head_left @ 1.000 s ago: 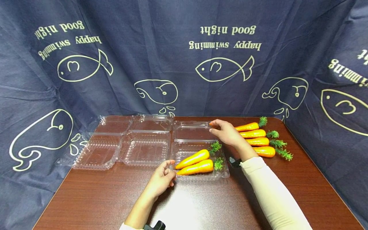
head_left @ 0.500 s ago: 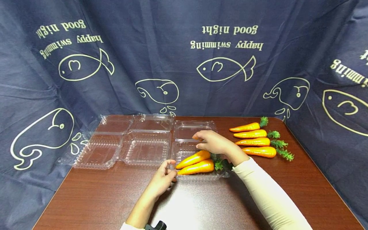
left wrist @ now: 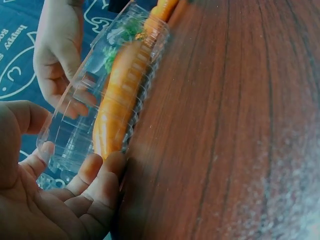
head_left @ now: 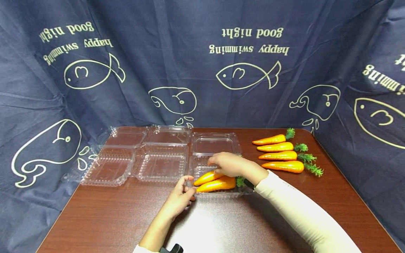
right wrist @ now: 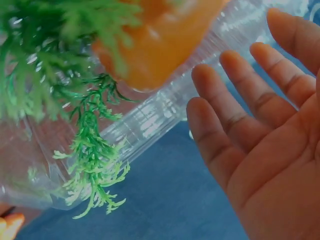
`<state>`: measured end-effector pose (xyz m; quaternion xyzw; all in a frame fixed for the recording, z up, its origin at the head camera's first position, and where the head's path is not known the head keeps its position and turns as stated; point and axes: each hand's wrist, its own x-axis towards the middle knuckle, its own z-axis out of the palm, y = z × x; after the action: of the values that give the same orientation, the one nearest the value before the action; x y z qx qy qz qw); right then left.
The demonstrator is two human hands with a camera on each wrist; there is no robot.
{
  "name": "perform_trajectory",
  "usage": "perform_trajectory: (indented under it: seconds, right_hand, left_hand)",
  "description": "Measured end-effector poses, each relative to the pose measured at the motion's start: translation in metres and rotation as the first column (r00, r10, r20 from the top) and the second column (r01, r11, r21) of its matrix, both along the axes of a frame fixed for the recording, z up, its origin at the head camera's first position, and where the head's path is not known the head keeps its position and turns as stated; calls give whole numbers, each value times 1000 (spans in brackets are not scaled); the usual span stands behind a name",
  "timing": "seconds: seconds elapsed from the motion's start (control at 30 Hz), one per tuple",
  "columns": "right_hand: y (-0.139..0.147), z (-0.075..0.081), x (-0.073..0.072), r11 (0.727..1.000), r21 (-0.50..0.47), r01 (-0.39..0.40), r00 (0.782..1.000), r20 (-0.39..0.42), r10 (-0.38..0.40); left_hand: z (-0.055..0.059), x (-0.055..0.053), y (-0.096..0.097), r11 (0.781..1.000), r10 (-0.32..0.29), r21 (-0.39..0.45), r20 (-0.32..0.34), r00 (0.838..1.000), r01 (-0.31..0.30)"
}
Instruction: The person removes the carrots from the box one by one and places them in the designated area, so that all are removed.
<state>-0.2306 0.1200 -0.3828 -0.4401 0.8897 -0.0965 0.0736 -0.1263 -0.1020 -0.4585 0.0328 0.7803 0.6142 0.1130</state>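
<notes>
Two orange carrots with green tops, a front carrot (head_left: 216, 184) and a rear carrot (head_left: 205, 178), lie side by side in the right-hand clear plastic container (head_left: 218, 196). At that container's left edge, my left hand (head_left: 178, 197) touches the rim and corner near the carrot tips, its fingers loosely bent. My right hand (head_left: 229, 164) reaches over the container behind the rear carrot and hides part of it. In the right wrist view its fingers (right wrist: 232, 102) are nearly straight, apart from the blurred carrot (right wrist: 155, 50) and its green leaves (right wrist: 97, 155).
Several more carrots (head_left: 281, 167) lie in a row at the table's right. A middle container (head_left: 159, 180) and a left container (head_left: 104, 182) stand with lids (head_left: 171, 135) folded back. Behind the brown table (head_left: 95, 218) hangs a blue printed curtain (head_left: 202, 70).
My right hand has moved left and nearer, from beside the lid to over the rear carrot, covering its leafy end. My left hand stays almost still at the container's edge.
</notes>
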Motion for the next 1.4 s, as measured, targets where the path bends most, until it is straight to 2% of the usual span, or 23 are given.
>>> perform_trajectory:
  seconds: [0.2, 0.5, 0.67, 0.77, 0.97, 1.17, 1.4]
  right_hand:
    - [-10, -4, 6, 994, 110, 4, 1000, -8, -3]
    - [-17, -6, 13, 980, 189, -66, 993, -86, 84]
    - [-22, -9, 12, 969, 240, -49, 993, -92, 73]
    - [-24, -10, 11, 964, 266, -27, 996, -76, 49]
    - [-25, -11, 5, 963, 263, -51, 997, -40, 64]
    - [-31, -10, -3, 966, 256, -42, 999, 22, 38]
    - [-38, -12, -8, 958, 285, -24, 998, 58, 8]
  left_hand:
    - [-1, 3, -1, 1000, -8, 1, -14, 1000, 8]
    - [-4, 4, 4, 999, -30, 12, -43, 999, 30]
    - [-5, 5, 3, 999, -39, -2, -43, 998, 39]
    - [-5, 5, 3, 999, -44, -16, -39, 998, 43]
    - [-4, 4, 3, 999, -37, -32, -44, 998, 35]
    - [0, 3, 4, 999, -19, -37, -69, 997, 17]
    - [1, 2, 3, 999, -20, -33, -62, 998, 18]
